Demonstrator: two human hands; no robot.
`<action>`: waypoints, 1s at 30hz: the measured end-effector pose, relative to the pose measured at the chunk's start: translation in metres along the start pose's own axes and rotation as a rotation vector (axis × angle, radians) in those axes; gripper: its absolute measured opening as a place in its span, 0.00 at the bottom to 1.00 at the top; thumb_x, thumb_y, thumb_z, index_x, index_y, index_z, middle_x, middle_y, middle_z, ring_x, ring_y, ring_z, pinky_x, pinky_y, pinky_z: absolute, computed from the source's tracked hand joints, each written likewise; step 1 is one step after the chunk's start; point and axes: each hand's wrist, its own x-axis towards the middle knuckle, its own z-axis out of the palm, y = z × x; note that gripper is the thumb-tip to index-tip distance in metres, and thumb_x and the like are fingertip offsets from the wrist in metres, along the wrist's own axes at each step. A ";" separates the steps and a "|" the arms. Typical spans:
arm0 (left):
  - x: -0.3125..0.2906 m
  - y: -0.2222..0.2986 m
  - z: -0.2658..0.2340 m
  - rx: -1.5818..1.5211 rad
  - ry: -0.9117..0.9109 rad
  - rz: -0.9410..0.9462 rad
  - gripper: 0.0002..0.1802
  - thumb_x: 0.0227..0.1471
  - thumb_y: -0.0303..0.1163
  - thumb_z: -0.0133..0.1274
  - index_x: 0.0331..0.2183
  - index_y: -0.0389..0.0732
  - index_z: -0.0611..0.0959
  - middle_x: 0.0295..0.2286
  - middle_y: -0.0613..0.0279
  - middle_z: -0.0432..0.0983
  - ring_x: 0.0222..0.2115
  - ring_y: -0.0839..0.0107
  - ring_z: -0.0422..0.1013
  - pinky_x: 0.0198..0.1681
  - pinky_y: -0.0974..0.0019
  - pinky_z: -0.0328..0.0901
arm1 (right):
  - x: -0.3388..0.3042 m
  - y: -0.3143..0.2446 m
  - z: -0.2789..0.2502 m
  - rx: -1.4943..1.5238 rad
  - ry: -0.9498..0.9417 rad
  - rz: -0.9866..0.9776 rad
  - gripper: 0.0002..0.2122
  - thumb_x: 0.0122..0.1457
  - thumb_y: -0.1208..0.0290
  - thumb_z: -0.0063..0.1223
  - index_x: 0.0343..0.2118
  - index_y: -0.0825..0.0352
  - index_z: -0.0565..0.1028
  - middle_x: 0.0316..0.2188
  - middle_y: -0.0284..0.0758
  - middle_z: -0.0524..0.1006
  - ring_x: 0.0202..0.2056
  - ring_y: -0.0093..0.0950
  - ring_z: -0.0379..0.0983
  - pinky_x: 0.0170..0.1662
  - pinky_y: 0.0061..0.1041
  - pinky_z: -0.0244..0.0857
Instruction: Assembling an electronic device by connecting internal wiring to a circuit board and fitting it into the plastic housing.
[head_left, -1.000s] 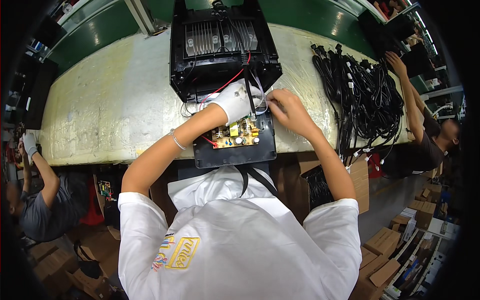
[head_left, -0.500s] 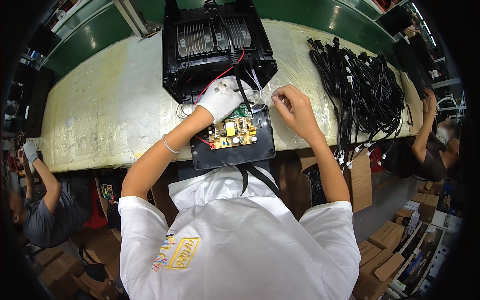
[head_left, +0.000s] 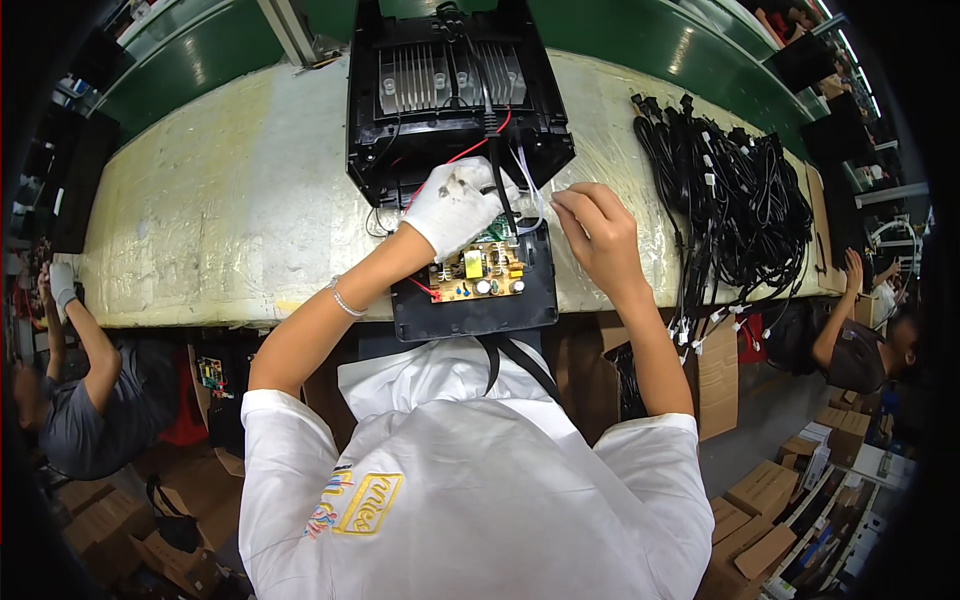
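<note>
Your left hand, in a white glove with dark smudges, is bent over the far edge of the circuit board, its fingers curled; their tips are partly hidden, so I cannot tell whether they grip anything. Your bare right hand is to the right of those fingers, thumb and forefinger bent toward each other with the tips close together; whether something thin is pinched there I cannot tell. The tan circuit board, crowded with parts, is just below your left fingers, on a flat black panel that reaches nearer to your body. A black cable comes down across your left fingertips, and pale wires run between your two sets of fingers. A red wire passes just beyond your left knuckles. Farther out from the same fingers is the open black housing, with finned metal heat sinks inside. Well to the right of your right fingers, a heap of black cords with white connectors covers part of the film-wrapped table
</note>
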 end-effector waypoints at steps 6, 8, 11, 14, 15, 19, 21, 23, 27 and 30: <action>0.010 0.000 0.007 -0.247 0.021 -0.032 0.10 0.57 0.34 0.51 0.36 0.40 0.83 0.33 0.58 0.79 0.36 0.62 0.74 0.43 0.66 0.68 | -0.004 0.012 0.001 -0.074 -0.085 0.002 0.05 0.52 0.81 0.59 0.32 0.70 0.76 0.29 0.39 0.76 0.30 0.38 0.74 0.33 0.31 0.68; 0.013 -0.002 0.008 -0.279 0.083 0.095 0.10 0.57 0.33 0.52 0.35 0.38 0.82 0.31 0.55 0.78 0.34 0.58 0.75 0.41 0.65 0.68 | -0.007 0.018 0.000 -0.044 -0.117 0.015 0.05 0.52 0.81 0.59 0.32 0.71 0.76 0.28 0.39 0.76 0.30 0.38 0.73 0.33 0.31 0.67; 0.015 -0.010 0.012 -0.159 -0.041 0.048 0.10 0.58 0.34 0.51 0.34 0.37 0.82 0.30 0.53 0.78 0.34 0.58 0.75 0.40 0.65 0.68 | -0.006 0.020 -0.003 -0.005 -0.175 0.045 0.04 0.53 0.81 0.58 0.32 0.71 0.76 0.27 0.39 0.76 0.29 0.38 0.73 0.33 0.32 0.67; 0.013 -0.002 0.003 -0.359 -0.072 -0.102 0.10 0.58 0.34 0.50 0.34 0.37 0.82 0.29 0.53 0.78 0.34 0.58 0.75 0.40 0.64 0.68 | -0.010 0.028 -0.006 0.000 -0.221 0.068 0.04 0.54 0.81 0.57 0.32 0.71 0.76 0.26 0.39 0.76 0.29 0.38 0.73 0.33 0.32 0.67; 0.013 -0.002 0.003 -0.359 -0.071 -0.102 0.10 0.58 0.34 0.50 0.34 0.37 0.82 0.29 0.53 0.78 0.34 0.58 0.75 0.40 0.64 0.68 | -0.011 0.029 -0.006 -0.005 -0.240 0.074 0.04 0.54 0.81 0.57 0.32 0.71 0.76 0.26 0.39 0.76 0.29 0.38 0.73 0.33 0.32 0.67; 0.013 -0.019 0.011 -0.125 -0.167 0.027 0.11 0.58 0.35 0.49 0.34 0.39 0.82 0.33 0.56 0.77 0.37 0.60 0.74 0.42 0.64 0.68 | -0.009 0.025 -0.007 -0.051 -0.235 -0.016 0.04 0.53 0.80 0.58 0.31 0.71 0.76 0.27 0.38 0.76 0.29 0.37 0.73 0.33 0.31 0.68; 0.014 -0.015 0.002 0.009 -0.176 0.159 0.11 0.58 0.35 0.49 0.34 0.39 0.82 0.34 0.57 0.77 0.38 0.60 0.74 0.43 0.64 0.68 | -0.007 0.018 -0.006 -0.183 -0.098 -0.188 0.04 0.51 0.80 0.59 0.31 0.70 0.76 0.34 0.37 0.79 0.30 0.34 0.73 0.32 0.31 0.69; 0.008 -0.006 -0.007 -0.374 0.006 0.166 0.11 0.57 0.35 0.49 0.35 0.41 0.83 0.35 0.59 0.77 0.38 0.61 0.73 0.44 0.65 0.67 | 0.005 0.011 0.001 -0.212 -0.035 -0.328 0.05 0.50 0.80 0.59 0.31 0.70 0.76 0.38 0.38 0.79 0.30 0.33 0.73 0.31 0.30 0.70; 0.009 -0.011 -0.006 -0.197 -0.159 0.021 0.10 0.54 0.33 0.49 0.36 0.42 0.81 0.32 0.58 0.75 0.37 0.59 0.73 0.38 0.62 0.69 | 0.038 -0.013 0.013 -0.141 -0.059 -0.678 0.08 0.45 0.79 0.60 0.31 0.70 0.75 0.45 0.41 0.78 0.31 0.31 0.73 0.31 0.28 0.71; -0.002 -0.015 -0.011 0.131 -0.007 0.267 0.09 0.48 0.31 0.51 0.33 0.41 0.80 0.31 0.59 0.75 0.36 0.60 0.73 0.35 0.61 0.69 | 0.041 -0.014 0.021 -0.155 -0.134 -0.610 0.09 0.44 0.78 0.59 0.30 0.71 0.74 0.44 0.41 0.78 0.30 0.31 0.73 0.31 0.27 0.70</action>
